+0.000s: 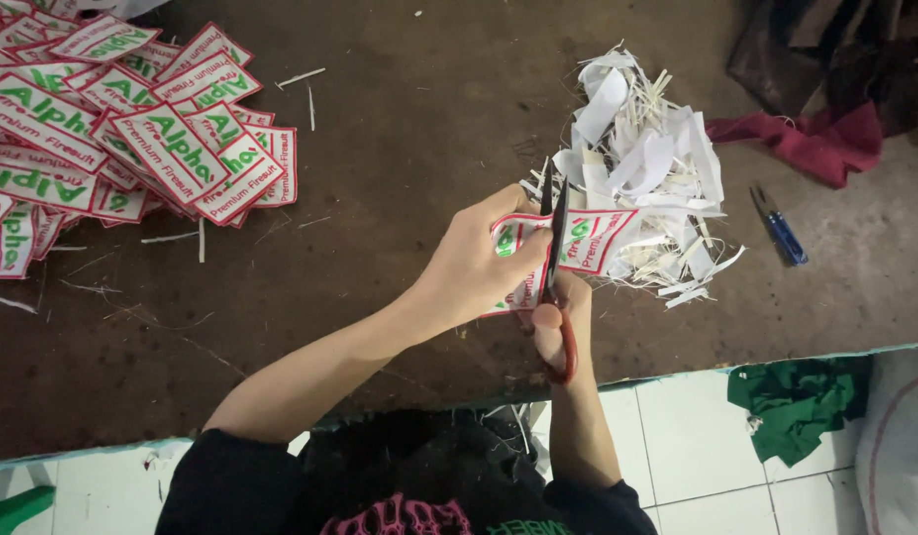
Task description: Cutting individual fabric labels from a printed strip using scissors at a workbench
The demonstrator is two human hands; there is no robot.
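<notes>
The left hand (479,263) pinches a strip of embroidered patches (578,243), white with red borders and green and red stitching, and holds it just above the brown bench (400,149), near its front edge and a little right of the middle. The fingers fold over the strip's left part, so only its right end shows clear. The right hand (556,322) is closed through the red loops of a pair of scissors (556,248); the dark blades point away from the person and stand across the strip, between two patches.

The strip looks light and thin, soft enough to bend yet stiffened by its stitching and backing, so it should keep fairly flat when held close to the cut. It is neither fragile nor slippery; the best hold seems to be right beside the blade line, as the left hand has it, with the free end left to hang.

Both forearms come in from the near edge and meet at the middle, the left bare arm slanting in from the left, the right wrist nearly straight behind the scissors.

Just beyond the strip lies a heap of white offcuts (642,168). Far left, a pile of cut patches (132,129) spreads over the bench. To the right lie small blue-handled snips (779,226) and a red cloth (816,139); a green cloth (796,401) lies on the tiled floor (697,446).
</notes>
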